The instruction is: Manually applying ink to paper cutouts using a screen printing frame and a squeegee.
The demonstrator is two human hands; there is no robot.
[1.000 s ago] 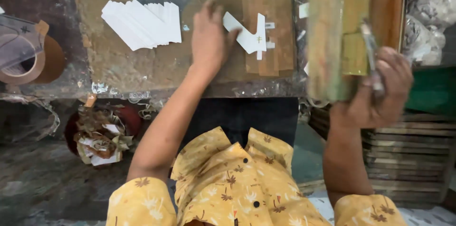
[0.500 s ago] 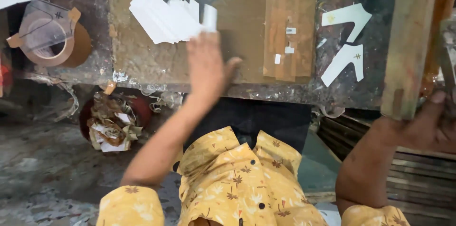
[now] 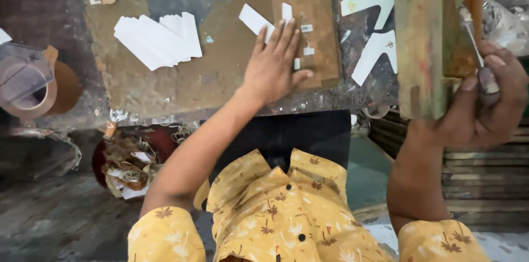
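Observation:
My left hand (image 3: pixel 274 65) lies flat, fingers spread, on the brown work surface (image 3: pixel 220 69), its fingertips touching a white cut strip (image 3: pixel 254 19) and small white scraps. My right hand (image 3: pixel 480 105) is closed around a thin metal tool with a dark handle (image 3: pixel 475 47) and presses against a long paint-stained wooden board (image 3: pixel 421 36) held upright at the right. A fanned stack of white cut pieces (image 3: pixel 157 39) lies to the left of my left hand.
Two white angled cut-outs (image 3: pixel 374 25) lie on the dark bench top near the board. A roll of brown tape (image 3: pixel 38 94) sits at the left edge. A red bin of paper scraps (image 3: pixel 129 165) stands below the bench. Stacked boards (image 3: pixel 485 185) lie at the right.
My left hand has shifted right from the white stack onto the strip and scraps. The view has moved, and my right hand with board and tool is back in frame.

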